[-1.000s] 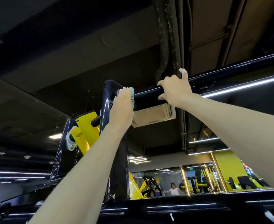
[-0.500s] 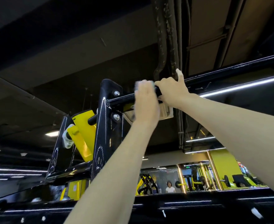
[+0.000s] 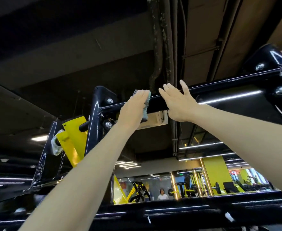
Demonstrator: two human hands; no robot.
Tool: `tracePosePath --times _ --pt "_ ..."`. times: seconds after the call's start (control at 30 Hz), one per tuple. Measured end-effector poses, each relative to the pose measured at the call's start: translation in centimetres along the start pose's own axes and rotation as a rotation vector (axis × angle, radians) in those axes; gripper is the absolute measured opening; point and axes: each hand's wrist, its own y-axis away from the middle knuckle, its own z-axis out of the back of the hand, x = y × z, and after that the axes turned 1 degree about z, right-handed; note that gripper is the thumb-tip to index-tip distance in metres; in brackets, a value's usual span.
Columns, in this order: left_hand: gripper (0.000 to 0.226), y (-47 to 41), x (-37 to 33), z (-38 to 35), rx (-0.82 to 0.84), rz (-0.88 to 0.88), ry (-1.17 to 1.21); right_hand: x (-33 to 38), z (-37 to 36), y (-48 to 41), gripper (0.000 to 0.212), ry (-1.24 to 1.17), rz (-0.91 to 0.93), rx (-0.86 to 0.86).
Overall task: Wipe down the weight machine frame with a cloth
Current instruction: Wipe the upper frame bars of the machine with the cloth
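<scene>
Change: right hand [image 3: 178, 104] has let go of the crossbar [image 3: 220, 87] it clasped half a second ago. The left hand [image 3: 133, 109], which was then right against it, has drawn back along the crossbar, leaving a gap between them.
Right hand: released, fingers straight and fanned, lying in front of the crossbar; whether the palm touches it I cannot tell.
Left hand: flat, fingers straight, pressing the cloth [image 3: 146, 105] against the crossbar (no curl round it that I can see).
Cloth: teal, sandwiched between the left palm and the crossbar, one edge hanging just below the crossbar.
Crossbar: glossy black, overhead, sloping up from the left end plate [image 3: 96, 114] to the right end plate [image 3: 273, 69], bolted at both.
Yellow arm [image 3: 72, 140]: beyond the crossbar's left end, lower down.
Ceiling unit [image 3: 155, 120]: pale, behind and just under the crossbar, between the two hands.
Pipes [image 3: 160, 39]: dark, running across the ceiling above the crossbar.
Lower beam [image 3: 153, 212]: black, well below the crossbar, crossing under both forearms.
Background person [image 3: 162, 195]: far below the crossbar, among yellow machines.
</scene>
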Motion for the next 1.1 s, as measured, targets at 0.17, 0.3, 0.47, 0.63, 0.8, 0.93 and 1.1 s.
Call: tracePosePath --times 0.17,0.3,0.47,0.63,0.8,0.93,1.1 --pt "0.052 1.5 4.5 1.7 0.024 0.025 0.000 -2.7 1.4 1.3 0.077 -0.065 -0.011 -0.013" --pt "0.054 0.0 -0.7 0.2 -0.076 0.016 0.060 -7.8 1.9 3.7 0.076 -0.100 -0.117 0.033" --pt "0.062 -2.0 -6.2 -2.4 -0.136 -0.178 -0.024 -11.9 1.7 5.8 0.072 -0.176 -0.193 0.057" --pt "0.072 -4.5 -11.2 -4.9 -0.234 -0.472 -0.149 -13.8 1.5 3.9 0.067 -0.239 -0.195 0.009" --pt "0.074 -6.7 -12.5 -5.0 -0.141 -0.712 -0.398 -14.7 1.1 3.0 0.052 -0.245 -0.214 -0.051" --pt "0.074 -4.2 -4.5 -2.4 -0.065 -0.916 -0.799 -14.9 -0.2 3.2 0.057 -0.291 -0.232 -0.089" --pt "0.069 -3.1 -5.3 -3.8 -0.047 -0.977 -1.021 -14.3 -1.1 3.4 0.055 -0.278 -0.251 -0.147"
